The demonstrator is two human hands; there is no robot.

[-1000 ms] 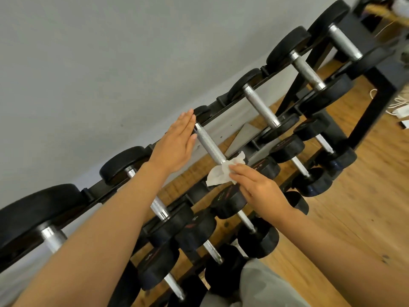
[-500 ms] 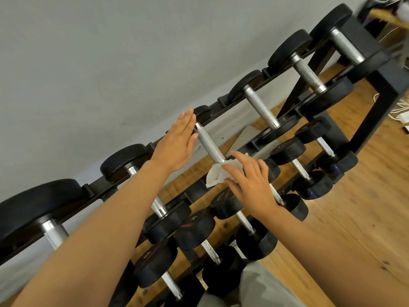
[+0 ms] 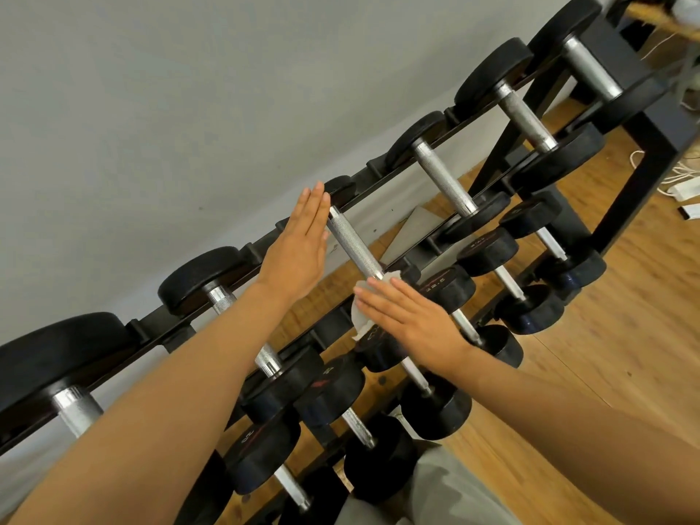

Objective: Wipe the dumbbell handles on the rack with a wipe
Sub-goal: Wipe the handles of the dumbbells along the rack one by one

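Left hand (image 3: pixel 299 255) stayed flat, fingers straight, against the far end of the knurled handle (image 3: pixel 354 242) on the top tier of the rack (image 3: pixel 640 153). Right hand (image 3: pixel 407 316) had uncurled since a second before; fingers now lay straight, pressing the wipe (image 3: pixel 360 318) at the handle's near end. Wipe looked bunched under the palm, probably mid-regrip, with the stroke along this handle unfinished.

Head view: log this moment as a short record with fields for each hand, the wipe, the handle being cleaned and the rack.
left hand: flat, fingers straight, beside the far end of the handle
right hand: fingers straight, pressing the wipe at the near end of the handle
wipe: white, crumpled, mostly under the right hand
handle: knurled metal, on the top tier, bare between the hands
rack: black frame, tiers of black dumbbells, on a wooden floor
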